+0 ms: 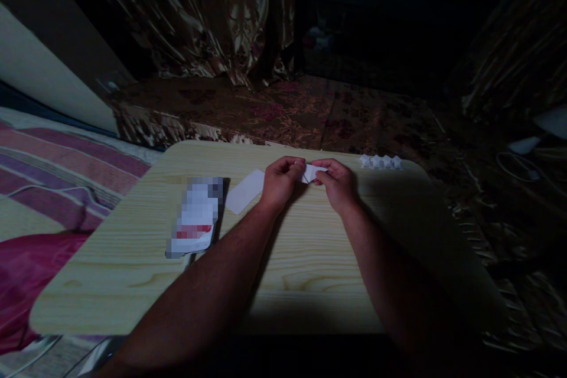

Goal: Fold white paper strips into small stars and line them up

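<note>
Between my two hands is a small piece of folded white paper (313, 172), held just above the far part of the wooden table (310, 260). My left hand (282, 180) pinches its left end, and my right hand (337, 182) grips its right end between thumb and fingers. A crease or edge runs across the paper's middle. Left of my left hand lies a flat white sheet of paper (244, 192). Several small white folded paper stars (381, 162) stand in a row at the table's far right edge.
A phone-like device (195, 215) with a blurred-out screen lies on the table's left half. To the left is a bed with a striped cover (57, 153) and a pink cloth (35, 283). Patterned curtains (239, 18) hang behind the table. The room is dim.
</note>
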`<state>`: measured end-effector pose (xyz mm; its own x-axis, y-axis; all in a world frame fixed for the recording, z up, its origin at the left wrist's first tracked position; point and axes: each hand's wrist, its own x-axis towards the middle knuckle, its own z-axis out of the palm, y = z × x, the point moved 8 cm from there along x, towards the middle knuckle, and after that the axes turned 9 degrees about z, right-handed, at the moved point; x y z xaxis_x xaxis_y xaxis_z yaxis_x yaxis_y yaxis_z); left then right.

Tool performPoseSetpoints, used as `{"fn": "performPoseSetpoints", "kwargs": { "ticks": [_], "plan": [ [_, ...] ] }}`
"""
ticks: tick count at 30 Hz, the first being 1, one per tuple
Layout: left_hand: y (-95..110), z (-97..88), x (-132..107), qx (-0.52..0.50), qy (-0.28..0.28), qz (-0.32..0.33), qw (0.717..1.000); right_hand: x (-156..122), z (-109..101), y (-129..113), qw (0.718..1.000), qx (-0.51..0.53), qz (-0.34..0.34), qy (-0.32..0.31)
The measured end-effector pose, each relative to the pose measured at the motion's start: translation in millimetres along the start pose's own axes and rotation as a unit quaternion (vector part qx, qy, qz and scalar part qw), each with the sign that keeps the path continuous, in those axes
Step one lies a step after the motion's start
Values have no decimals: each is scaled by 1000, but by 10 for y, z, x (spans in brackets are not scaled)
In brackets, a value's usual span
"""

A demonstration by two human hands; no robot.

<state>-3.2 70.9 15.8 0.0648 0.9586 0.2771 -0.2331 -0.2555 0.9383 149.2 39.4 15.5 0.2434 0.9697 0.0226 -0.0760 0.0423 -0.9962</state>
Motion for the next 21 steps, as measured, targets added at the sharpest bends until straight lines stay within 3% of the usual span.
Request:
{"fn": "performPoseSetpoints", "kwargs": {
  "ticks": [3, 8, 21],
  "plan": [
    [-21, -45, 19, -5, 18, 3, 1000, -2, -5, -17, 1000, 10, -7, 4],
    [-40, -125, 37, -11, 64, -2, 998, -2, -124, -61, 995, 52, -29, 76],
    [31, -28, -5, 54, 10, 18, 998, -37, -82, -37, 998, -11, 10, 53]
  ]
}}
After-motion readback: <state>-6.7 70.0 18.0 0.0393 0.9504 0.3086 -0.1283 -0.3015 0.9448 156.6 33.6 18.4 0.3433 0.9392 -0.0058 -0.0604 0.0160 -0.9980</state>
